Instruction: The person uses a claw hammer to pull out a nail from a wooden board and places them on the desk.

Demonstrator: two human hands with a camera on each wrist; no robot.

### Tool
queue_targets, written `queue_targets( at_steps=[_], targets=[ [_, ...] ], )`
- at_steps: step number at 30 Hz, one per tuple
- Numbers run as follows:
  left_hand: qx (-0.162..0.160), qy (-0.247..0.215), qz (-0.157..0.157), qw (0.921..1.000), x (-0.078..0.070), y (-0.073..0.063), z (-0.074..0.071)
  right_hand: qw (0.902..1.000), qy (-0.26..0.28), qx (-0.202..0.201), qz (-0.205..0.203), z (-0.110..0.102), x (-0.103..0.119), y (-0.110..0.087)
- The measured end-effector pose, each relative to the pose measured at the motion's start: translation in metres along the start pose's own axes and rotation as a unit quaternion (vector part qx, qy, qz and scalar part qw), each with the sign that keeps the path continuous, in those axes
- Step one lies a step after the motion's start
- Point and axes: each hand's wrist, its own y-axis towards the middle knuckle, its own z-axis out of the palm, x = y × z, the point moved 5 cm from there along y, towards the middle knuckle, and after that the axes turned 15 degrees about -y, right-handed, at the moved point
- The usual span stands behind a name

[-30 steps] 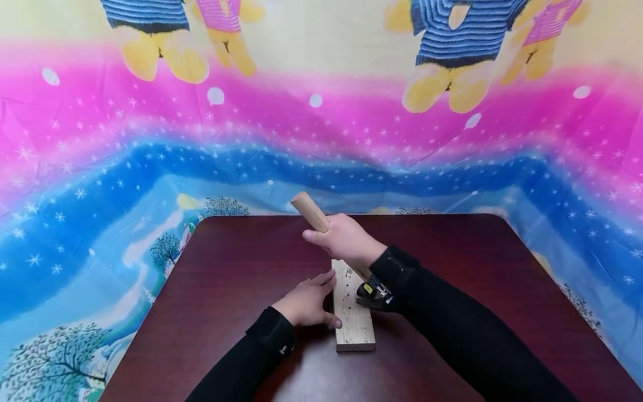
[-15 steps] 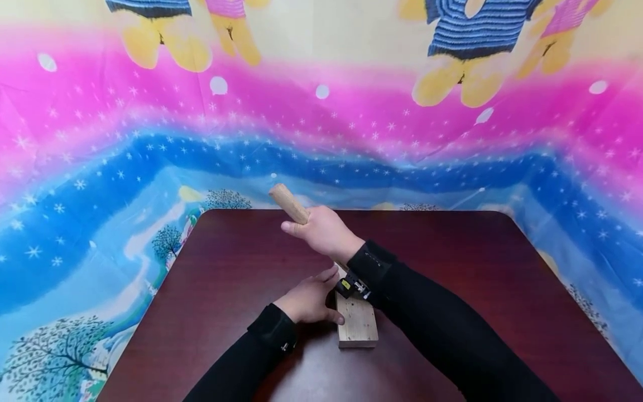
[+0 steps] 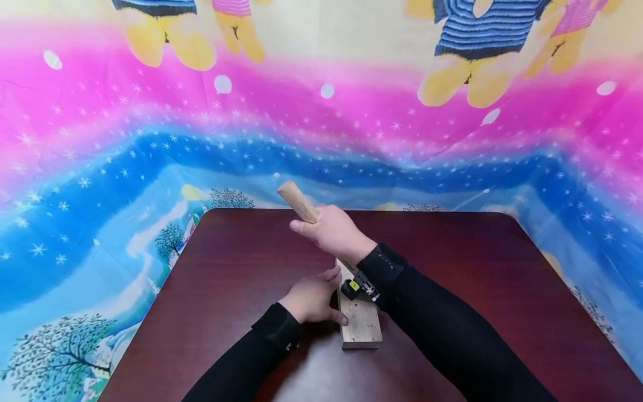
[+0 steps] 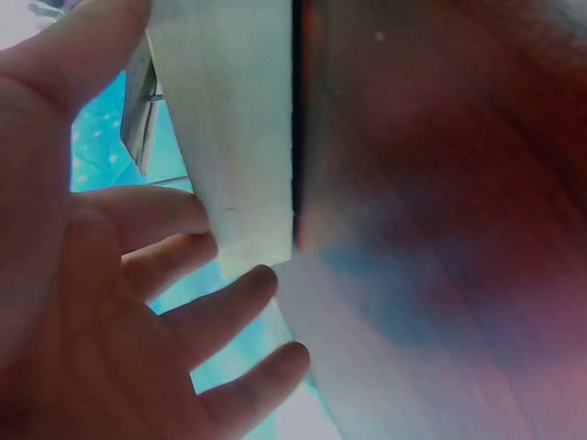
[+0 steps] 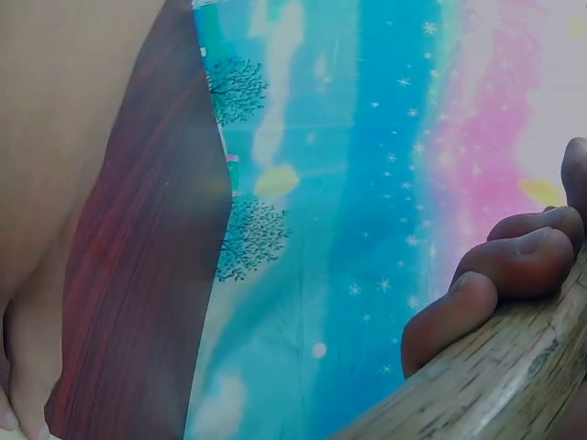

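Observation:
A light wooden board (image 3: 360, 329) lies lengthwise on the dark red table, small dark holes on its top. My left hand (image 3: 311, 298) is spread along its left edge, thumb and fingertips on the edge. The left wrist view shows the board's long side (image 4: 229, 137), with the lower fingers (image 4: 234, 316) reaching past its end. Thin nails (image 4: 170, 181) stand out from the top. My right hand (image 3: 339, 231) grips a round wooden hammer handle (image 3: 298, 201) slanting up to the left above the board. The hammer's head is hidden behind the wrist and its strapped-on camera.
The dark red table (image 3: 452, 262) stretches out on both sides of the board. Behind and around it hangs a printed cloth (image 3: 321, 128) in pink and blue with snowflakes and trees.
My right hand and the handle have swung left over the board, then come back slightly right. The left hand keeps its place on the board; the head view has shifted a little.

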Motion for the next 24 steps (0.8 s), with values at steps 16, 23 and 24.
queue_targets(
  at_steps=[16,23,24],
  targets=[
    [0.004,0.053,-0.038,0.9979,-0.011,0.006,-0.004,0.9983,0.051,-0.027,0.005,-0.012,-0.009,-0.018],
    [0.02,0.043,-0.065,0.9968,-0.011,0.004,-0.005,0.9915,0.125,-0.031,-0.016,-0.023,-0.018,-0.031],
    [0.02,0.042,-0.066,0.9967,-0.011,0.004,-0.005,0.9919,0.122,-0.029,-0.019,-0.023,-0.018,-0.031]
  ],
)
